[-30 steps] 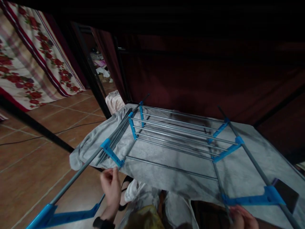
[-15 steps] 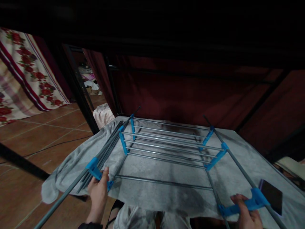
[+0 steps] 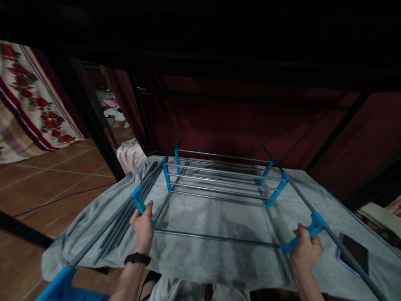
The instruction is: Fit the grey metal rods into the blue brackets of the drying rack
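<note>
A rack frame of grey metal tubes (image 3: 216, 238) and blue plastic brackets lies over the grey cloth before me. My left hand (image 3: 143, 223) is closed around the left near bracket (image 3: 138, 200), thumb on top. On the other side my right hand (image 3: 305, 248) grips the right near bracket (image 3: 317, 223). Further off, several thin crossbars (image 3: 219, 181) run between a left blue bracket (image 3: 167, 175) and a right blue bracket (image 3: 277, 191). Another blue bracket (image 3: 59, 286) shows at the lower left on the long left tube. Fingers hide part of each held bracket.
Several loose grey tubes (image 3: 117, 228) lie on the left of the grey cloth (image 3: 219, 263). A dark phone (image 3: 354, 254) rests at the right. Dark bed posts (image 3: 94, 125) and a red curtain (image 3: 234, 121) surround the surface. A cable (image 3: 62, 196) crosses the tiled floor.
Both hands have moved forward, away from me, with the brackets and the frame. Another blue bracket has come into view at the lower left.
</note>
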The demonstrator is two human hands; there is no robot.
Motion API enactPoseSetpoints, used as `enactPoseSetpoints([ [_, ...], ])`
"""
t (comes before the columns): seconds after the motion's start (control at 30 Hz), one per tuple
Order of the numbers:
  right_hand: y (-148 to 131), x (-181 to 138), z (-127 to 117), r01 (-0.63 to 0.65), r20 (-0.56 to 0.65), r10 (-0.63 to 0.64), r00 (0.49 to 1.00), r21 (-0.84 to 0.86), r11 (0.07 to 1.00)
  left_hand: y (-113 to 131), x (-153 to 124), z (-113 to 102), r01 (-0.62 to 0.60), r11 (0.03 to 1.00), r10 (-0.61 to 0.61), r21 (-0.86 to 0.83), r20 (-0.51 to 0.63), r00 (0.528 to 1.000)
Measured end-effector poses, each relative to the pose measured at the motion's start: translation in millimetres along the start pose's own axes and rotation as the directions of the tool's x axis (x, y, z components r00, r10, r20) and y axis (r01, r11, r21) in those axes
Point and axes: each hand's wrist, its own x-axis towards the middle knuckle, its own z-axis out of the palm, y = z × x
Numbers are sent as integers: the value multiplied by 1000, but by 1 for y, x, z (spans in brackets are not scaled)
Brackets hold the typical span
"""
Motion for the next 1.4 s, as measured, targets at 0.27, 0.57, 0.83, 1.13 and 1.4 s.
enactPoseSetpoints([
  [0.27, 9, 16, 28, 21, 3, -21, 1000, -22, 1000, -3, 18, 33, 2, 999, -4, 41, 35, 999],
  [0.57, 9, 22, 32, 51, 48, -51, 998, -11, 999, -7, 22, 31, -36, 993, 24, 110, 108, 994],
  [0.83, 18, 20, 17, 62, 153, -52, 987, -62, 996, -10, 19, 29, -79, 979, 59, 187, 111, 992],
  [1.13, 67, -77, -26, 348, 534, -191, 824, -210, 914, -19, 26, 32, -161, 964, 127, 212, 166, 978],
  [1.4, 89, -85, 12, 854, 903, -148, 403, -314, 414, -56, -18, -1, -302, 896, 295, 326, 72, 953],
])
